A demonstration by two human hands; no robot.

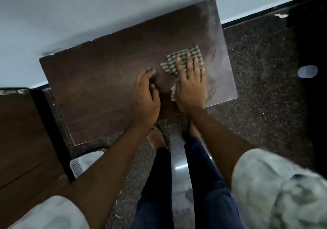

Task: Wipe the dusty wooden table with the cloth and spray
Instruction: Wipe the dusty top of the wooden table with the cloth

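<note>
Where right hand (191,85) presses, fingers spread — checkered cloth (182,60) flat on dusty table (99,87).

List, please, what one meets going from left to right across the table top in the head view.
Bare dark wood of the table → left hand, resting on the wood → right hand, flat on the cloth → dusty pale strip at the right end.

left hand (146,90) curled; right hand (192,83) flat
</note>
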